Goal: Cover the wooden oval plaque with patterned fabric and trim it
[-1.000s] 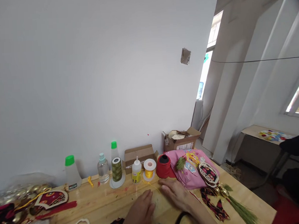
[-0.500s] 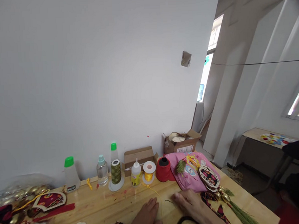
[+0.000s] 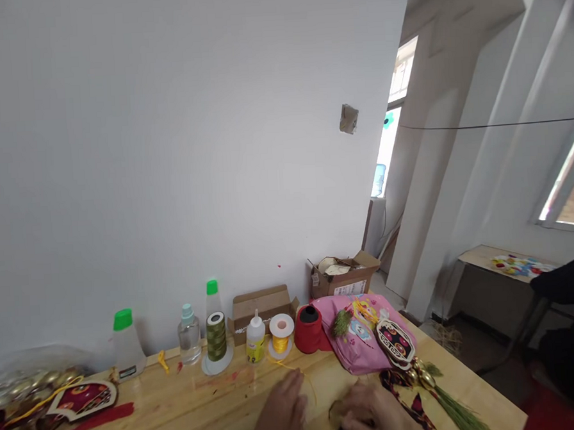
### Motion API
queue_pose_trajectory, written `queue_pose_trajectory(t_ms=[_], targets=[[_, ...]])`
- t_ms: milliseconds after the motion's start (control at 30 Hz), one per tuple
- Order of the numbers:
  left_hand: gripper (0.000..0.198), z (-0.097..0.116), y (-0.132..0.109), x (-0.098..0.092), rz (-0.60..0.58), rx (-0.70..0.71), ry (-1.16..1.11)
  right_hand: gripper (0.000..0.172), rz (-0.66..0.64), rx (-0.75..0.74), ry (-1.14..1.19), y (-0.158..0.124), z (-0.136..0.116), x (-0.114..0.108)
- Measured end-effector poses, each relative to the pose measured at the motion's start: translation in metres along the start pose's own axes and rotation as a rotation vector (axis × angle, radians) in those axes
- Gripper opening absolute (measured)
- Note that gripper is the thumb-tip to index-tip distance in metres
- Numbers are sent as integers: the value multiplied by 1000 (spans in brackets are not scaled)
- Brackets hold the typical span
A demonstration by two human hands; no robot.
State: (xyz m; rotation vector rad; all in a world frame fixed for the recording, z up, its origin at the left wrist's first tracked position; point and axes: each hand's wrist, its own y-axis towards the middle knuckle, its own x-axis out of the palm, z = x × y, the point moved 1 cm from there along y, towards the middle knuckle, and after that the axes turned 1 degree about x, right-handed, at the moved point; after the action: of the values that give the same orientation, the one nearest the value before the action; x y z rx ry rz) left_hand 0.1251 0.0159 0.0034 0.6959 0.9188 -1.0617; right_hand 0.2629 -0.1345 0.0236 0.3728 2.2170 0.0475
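Note:
My left hand (image 3: 282, 409) lies flat on the wooden table (image 3: 191, 403), fingers stretched out, with a loose yellow thread (image 3: 302, 372) just beyond its fingertips. My right hand (image 3: 372, 413) is beside it at the bottom edge, fingers curled over a small dark thing I cannot identify. Behind the hands stand a yellow thread spool (image 3: 280, 335), a red thread cone (image 3: 308, 329) and a small glue bottle (image 3: 255, 337). A pink printed bag (image 3: 358, 346) lies right of them, carrying a black-and-red patterned ornament (image 3: 394, 341).
Along the wall stand a green thread cone (image 3: 216, 337), a clear bottle (image 3: 189, 335), two green-capped bottles (image 3: 125, 345) and an open cardboard box (image 3: 260, 304). Patterned pieces and gold bells (image 3: 46, 397) crowd the left end. A green tassel (image 3: 458, 414) lies at the right edge. A dark-sleeved person (image 3: 569, 328) is far right.
Both hands have drawn back toward the near table edge. My right hand, flat a second ago, has curled over something dark. The view has shifted slightly.

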Motion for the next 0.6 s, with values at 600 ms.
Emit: queue_pose_trajectory(t_ms=[600], targets=[[27,-30,7,-46,125,96,52,12,73,146,-27,-28,-3,-8]])
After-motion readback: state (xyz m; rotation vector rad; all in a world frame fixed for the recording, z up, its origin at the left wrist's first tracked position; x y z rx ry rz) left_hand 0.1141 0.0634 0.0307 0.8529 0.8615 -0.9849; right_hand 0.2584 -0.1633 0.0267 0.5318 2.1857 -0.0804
